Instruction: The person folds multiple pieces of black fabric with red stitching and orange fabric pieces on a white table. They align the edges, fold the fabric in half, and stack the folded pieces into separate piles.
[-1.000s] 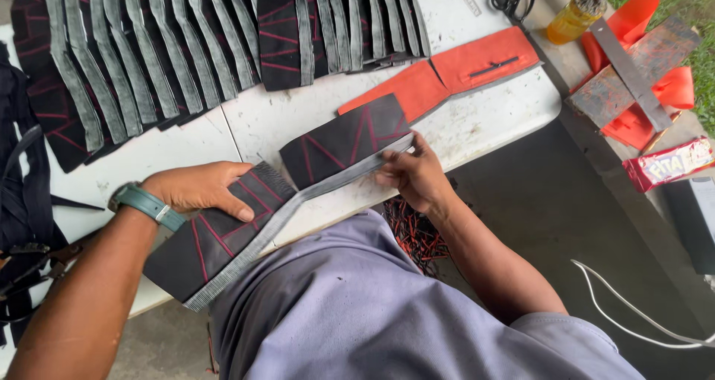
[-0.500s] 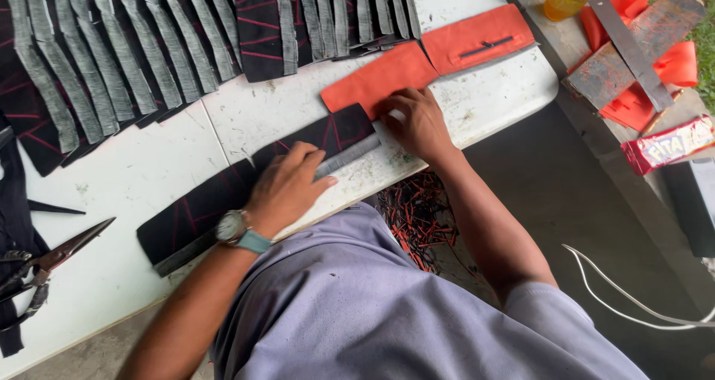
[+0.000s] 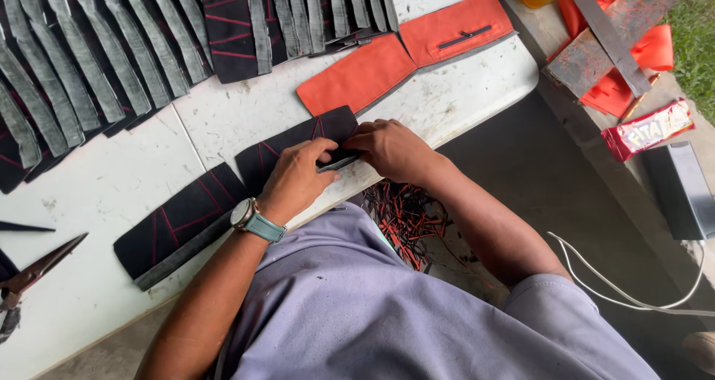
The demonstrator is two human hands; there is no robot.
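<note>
both hands work on one black fabric strip with red stitch lines (image 3: 298, 148) that lies at the near edge of the white surface (image 3: 112, 194), its grey band along the side nearest the person. the left hand (image 3: 296, 177) lies flat over the strip's middle, fingers spread and pressing it down, a watch on the wrist. the right hand (image 3: 392, 148) is at the strip's right end, and its grip looks pinched on the grey edge there, though the fingertips are partly hidden behind the left hand.

the step in hand seems to be folding or smoothing the grey band at that end while the rest is pinned still. the next move calls for the left hand to keep its weight on the cloth, so the strip does not slide off the near edge, while the right draws the fold evenly along the band.

the strip's long axis runs slantwise, from the near left toward the far right of the surface, in line with a second black strip (image 3: 179, 224) just to its left. orange pieces (image 3: 357, 75) lie beyond it, rows of finished strips (image 3: 112, 60) along the far edge, and scissors (image 3: 30, 276) at the left edge.
</note>
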